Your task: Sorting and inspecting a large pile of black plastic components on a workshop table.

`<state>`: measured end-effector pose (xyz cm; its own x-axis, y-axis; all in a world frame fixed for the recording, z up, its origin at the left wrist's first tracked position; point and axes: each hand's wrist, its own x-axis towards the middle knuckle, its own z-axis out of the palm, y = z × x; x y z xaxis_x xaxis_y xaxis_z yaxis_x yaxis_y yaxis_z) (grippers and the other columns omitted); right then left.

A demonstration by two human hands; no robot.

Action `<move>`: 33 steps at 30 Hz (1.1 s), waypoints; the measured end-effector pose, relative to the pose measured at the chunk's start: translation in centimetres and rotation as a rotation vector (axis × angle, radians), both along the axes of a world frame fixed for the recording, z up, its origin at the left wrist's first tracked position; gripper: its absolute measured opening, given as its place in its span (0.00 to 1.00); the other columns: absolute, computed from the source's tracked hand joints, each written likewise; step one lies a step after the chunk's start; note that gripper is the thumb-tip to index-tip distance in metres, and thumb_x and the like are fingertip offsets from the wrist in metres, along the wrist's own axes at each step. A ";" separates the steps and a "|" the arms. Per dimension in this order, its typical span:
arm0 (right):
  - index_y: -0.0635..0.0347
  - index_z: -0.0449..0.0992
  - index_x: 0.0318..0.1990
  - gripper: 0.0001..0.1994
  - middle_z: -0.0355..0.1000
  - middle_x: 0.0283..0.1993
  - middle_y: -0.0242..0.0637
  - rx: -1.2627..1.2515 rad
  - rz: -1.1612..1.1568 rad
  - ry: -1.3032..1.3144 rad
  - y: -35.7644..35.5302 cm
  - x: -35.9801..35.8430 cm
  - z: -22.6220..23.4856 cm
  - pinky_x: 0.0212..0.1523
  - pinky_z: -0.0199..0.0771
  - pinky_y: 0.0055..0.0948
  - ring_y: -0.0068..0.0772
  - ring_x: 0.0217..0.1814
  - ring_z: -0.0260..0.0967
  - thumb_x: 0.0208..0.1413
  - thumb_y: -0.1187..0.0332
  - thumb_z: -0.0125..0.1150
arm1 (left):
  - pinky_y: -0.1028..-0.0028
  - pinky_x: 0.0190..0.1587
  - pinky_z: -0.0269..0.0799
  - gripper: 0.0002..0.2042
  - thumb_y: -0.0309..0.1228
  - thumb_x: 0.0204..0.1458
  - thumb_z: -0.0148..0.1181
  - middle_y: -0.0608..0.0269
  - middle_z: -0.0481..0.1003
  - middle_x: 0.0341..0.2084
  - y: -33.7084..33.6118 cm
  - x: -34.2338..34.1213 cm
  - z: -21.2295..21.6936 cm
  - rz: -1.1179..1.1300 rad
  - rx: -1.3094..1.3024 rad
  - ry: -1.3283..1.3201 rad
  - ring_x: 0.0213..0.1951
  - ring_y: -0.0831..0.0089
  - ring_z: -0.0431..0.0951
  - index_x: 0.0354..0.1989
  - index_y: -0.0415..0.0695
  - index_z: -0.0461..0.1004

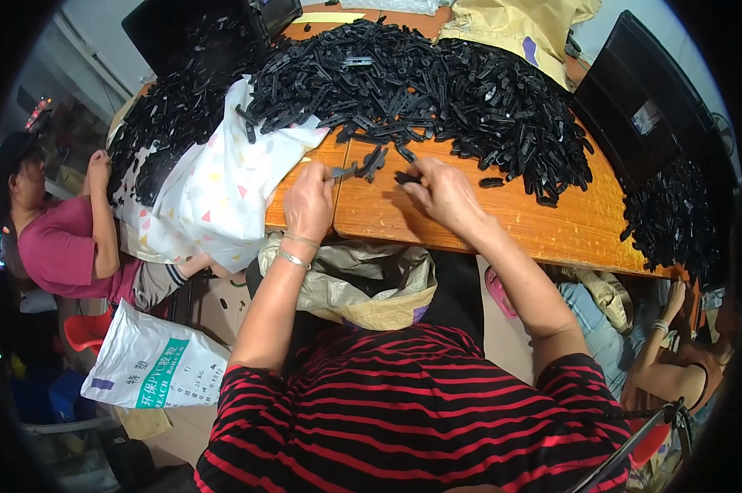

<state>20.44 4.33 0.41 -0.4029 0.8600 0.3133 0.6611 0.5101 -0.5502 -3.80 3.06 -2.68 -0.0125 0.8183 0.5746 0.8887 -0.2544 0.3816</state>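
Near the black pile [371, 78], left hand [308, 201] pinches a greyish strip [344, 172], right hand [445, 193] a dark piece [405, 154]. Looks like piece-by-piece handling; next move probably needs steady pinching.

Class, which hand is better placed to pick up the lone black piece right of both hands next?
Probably the right hand: it is nearer the lone black piece. The left hand is farther and holds a thin grey object. Whether the right is free is unclear.
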 end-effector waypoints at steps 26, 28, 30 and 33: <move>0.64 0.78 0.40 0.10 0.73 0.30 0.37 -0.068 0.053 0.425 -1.0 -4.8 -0.2 0.24 0.68 0.23 0.23 0.22 0.68 0.48 0.73 0.66 | 0.85 0.37 0.72 0.12 0.20 0.54 0.57 0.66 0.76 0.35 -3.3 4.1 1.1 -0.395 -0.378 -1.482 0.34 0.83 0.75 0.48 0.35 0.72; 0.63 0.79 0.38 0.10 0.73 0.29 0.40 -0.077 0.049 0.440 -1.1 -4.9 -0.1 0.25 0.70 0.28 0.30 0.23 0.70 0.46 0.72 0.67 | 0.86 0.33 0.72 0.13 0.22 0.54 0.58 0.68 0.76 0.33 -3.3 4.1 0.8 -0.384 -0.324 -1.431 0.30 0.84 0.75 0.49 0.38 0.72; 0.62 0.79 0.36 0.09 0.72 0.27 0.39 -0.073 0.055 0.449 -1.0 -4.9 -0.3 0.25 0.70 0.27 0.30 0.22 0.70 0.45 0.73 0.68 | 0.85 0.35 0.72 0.14 0.22 0.54 0.58 0.67 0.76 0.35 -3.5 4.1 0.6 -0.396 -0.320 -1.418 0.32 0.83 0.75 0.50 0.37 0.71; 0.61 0.80 0.36 0.09 0.72 0.28 0.39 -0.081 0.047 0.468 -1.2 -5.0 -0.2 0.26 0.71 0.27 0.30 0.22 0.70 0.43 0.74 0.69 | 0.82 0.42 0.72 0.15 0.21 0.54 0.57 0.62 0.75 0.39 -4.0 4.3 1.3 -0.421 -0.285 -1.375 0.38 0.81 0.75 0.51 0.33 0.70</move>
